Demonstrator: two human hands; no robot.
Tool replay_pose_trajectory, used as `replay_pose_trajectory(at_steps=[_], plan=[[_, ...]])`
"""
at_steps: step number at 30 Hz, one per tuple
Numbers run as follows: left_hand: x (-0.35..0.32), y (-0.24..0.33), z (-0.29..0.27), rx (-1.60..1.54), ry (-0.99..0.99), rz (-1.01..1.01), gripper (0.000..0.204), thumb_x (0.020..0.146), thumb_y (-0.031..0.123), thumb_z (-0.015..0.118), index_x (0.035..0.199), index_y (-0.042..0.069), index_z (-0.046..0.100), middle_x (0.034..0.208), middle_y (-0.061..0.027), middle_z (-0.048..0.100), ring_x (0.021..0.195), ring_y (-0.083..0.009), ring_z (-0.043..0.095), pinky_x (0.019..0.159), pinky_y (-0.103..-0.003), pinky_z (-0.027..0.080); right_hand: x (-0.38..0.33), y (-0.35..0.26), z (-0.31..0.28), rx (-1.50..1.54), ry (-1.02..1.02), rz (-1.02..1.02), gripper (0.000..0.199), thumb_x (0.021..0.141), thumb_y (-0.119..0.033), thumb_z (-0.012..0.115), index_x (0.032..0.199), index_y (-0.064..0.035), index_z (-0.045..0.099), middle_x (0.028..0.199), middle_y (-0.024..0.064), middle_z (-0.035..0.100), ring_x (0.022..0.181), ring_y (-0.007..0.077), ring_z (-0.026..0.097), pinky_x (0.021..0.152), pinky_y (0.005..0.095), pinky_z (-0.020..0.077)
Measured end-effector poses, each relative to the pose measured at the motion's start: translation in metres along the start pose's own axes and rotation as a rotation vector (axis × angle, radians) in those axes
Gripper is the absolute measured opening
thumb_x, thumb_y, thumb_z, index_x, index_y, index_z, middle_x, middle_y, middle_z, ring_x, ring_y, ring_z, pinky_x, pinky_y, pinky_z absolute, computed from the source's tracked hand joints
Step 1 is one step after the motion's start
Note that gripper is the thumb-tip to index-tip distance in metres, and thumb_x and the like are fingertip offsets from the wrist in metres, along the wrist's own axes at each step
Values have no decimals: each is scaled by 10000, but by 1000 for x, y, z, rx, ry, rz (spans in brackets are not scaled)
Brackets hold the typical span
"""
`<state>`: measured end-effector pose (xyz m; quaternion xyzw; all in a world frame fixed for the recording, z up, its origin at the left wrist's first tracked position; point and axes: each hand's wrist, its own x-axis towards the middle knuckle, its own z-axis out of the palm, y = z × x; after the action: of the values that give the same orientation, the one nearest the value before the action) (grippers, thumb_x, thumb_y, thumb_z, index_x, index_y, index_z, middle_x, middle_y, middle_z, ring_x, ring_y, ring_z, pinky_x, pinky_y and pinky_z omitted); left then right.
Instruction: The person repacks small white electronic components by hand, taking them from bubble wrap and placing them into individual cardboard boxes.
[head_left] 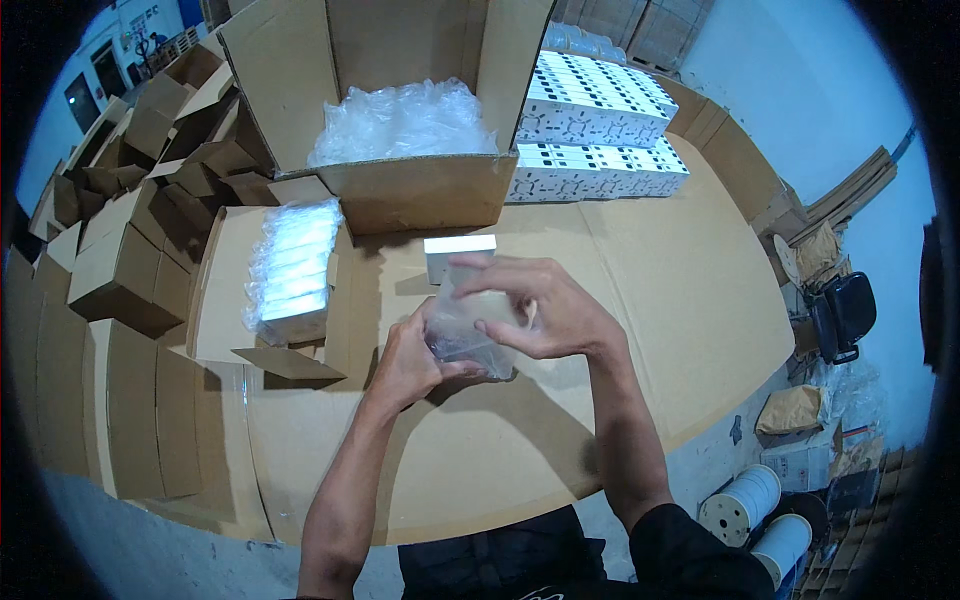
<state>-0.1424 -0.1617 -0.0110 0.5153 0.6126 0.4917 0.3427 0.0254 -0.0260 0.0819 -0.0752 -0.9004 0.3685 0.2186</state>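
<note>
Over the middle of the cardboard-covered table, my left hand (408, 358) is closed round a clear bubble-wrap bag (462, 325). My right hand (545, 305) is at the bag's upper right side, its fingers curled and its thumb against the film. The film partly covers those fingertips. Just beyond the bag stands a small white box (460, 258). To the left, an open cardboard carton (222, 290) holds a row of several white boxes in bubble wrap (295, 262).
A large open carton (430, 190) full of clear bubble-wrap bags (405, 125) stands at the back. Stacked white printed boxes (600, 170) are beside it on the right. Empty brown cartons (125, 265) pile up at the left. Cable spools (742, 503) sit on the floor at lower right.
</note>
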Motion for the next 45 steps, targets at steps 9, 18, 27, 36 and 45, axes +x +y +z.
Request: replay_pose_trajectory(at_steps=[9,18,27,36,45], plan=[[3,-8,-2,-41,22,-45,786,635,202,975,1301,-2,610,1085,-137,752,998,-205,719,911,-361,573,-16,78,12,422,634,214,390,928,-16,615,1317,-20,636,1280,75,694,888,130,620,804,275,511],[3,-10,-3,-87,49,-51,818,629,221,983,1318,-2,603,1116,-123,739,1006,-183,701,905,-359,571,-4,95,42,686,366,259,555,918,3,691,1447,-59,536,1323,104,634,1153,176,617,966,320,525],[4,-8,-2,-105,56,-40,777,652,163,968,1315,-1,597,1098,-108,738,1007,-171,701,897,-347,576,-15,115,30,655,496,277,462,943,34,656,1394,-33,581,1149,103,676,999,149,658,869,305,580],[9,-9,-5,-113,30,-27,795,654,132,965,1333,-10,577,1145,-118,725,1018,-168,693,907,-343,581,-17,84,22,873,888,133,276,947,30,661,1163,-7,494,1101,118,575,1034,234,673,823,385,655],[10,-10,-6,-93,48,-61,769,660,114,959,1320,-10,585,1158,-118,718,1033,-177,689,927,-343,575,-15,75,34,901,739,152,252,948,-29,705,1103,-37,506,1019,69,594,989,178,652,871,343,596]])
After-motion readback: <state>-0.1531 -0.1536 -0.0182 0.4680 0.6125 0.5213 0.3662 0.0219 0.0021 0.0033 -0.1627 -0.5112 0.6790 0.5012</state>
